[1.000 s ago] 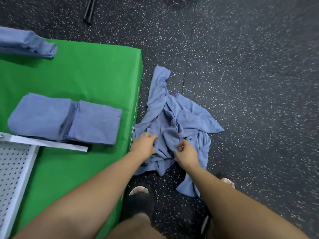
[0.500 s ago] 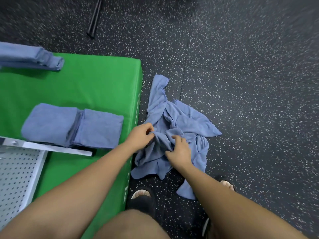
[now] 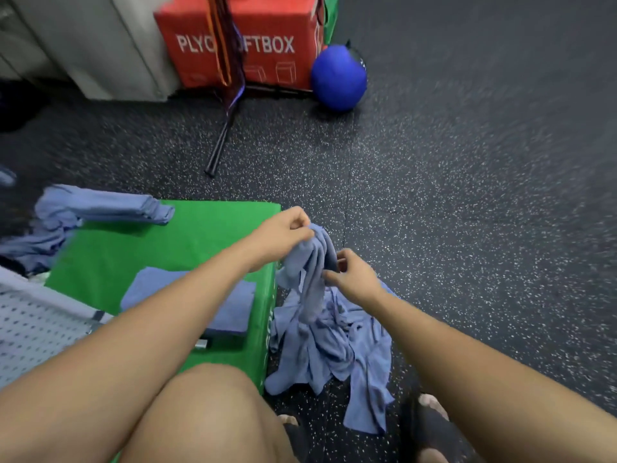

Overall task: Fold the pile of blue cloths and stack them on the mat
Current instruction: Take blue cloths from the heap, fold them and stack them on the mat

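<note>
The left hand [image 3: 283, 230] is pinched closed on the top of one blue cloth [image 3: 314, 262], lifted clear above the pile [image 3: 334, 345]. The right hand [image 3: 350, 272] grips the same cloth lower down, fingers closed on a fold. The pile lies on the floor [image 3: 467, 228], against the side of the green mat [image 3: 187, 228].

The cloth hangs limp and bunched; judged light, soft and non-fragile. Best held at two adjacent corners to spread it.

A folded cloth [image 3: 240, 305] already lies on the mat. The floor is speckled rubber. A red box [image 3: 267, 45] and blue ball [image 3: 339, 78] stand well apart.
</note>
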The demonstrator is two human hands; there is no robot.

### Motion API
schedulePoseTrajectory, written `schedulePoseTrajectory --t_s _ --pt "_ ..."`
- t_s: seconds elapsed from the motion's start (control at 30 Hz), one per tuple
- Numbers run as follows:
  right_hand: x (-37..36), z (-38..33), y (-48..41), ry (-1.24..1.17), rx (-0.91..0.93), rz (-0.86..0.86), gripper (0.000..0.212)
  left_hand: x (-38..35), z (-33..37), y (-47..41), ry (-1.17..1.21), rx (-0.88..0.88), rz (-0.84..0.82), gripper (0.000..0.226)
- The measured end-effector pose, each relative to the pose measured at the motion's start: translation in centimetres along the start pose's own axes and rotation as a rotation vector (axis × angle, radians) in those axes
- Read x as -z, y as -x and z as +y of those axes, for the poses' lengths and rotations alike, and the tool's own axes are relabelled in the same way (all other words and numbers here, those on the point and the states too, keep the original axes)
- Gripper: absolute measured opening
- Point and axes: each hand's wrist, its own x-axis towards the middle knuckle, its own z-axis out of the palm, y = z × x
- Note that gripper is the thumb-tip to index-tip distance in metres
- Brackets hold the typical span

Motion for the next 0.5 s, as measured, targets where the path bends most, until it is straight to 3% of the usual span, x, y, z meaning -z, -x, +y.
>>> schedulePoseTrajectory --t_s 0.23,0.5 --pt "9.0 -8.4 6.6 -0.051 0.186 0.263 0.04 3.1 12.0 4.6 0.293 -0.091 0.222 0.011" --pt "16.4 -17.6 16.6 -0.141 0.416 0.44 0.02 1.0 20.8 9.9 0.958 -0.159 0.36 0.008"
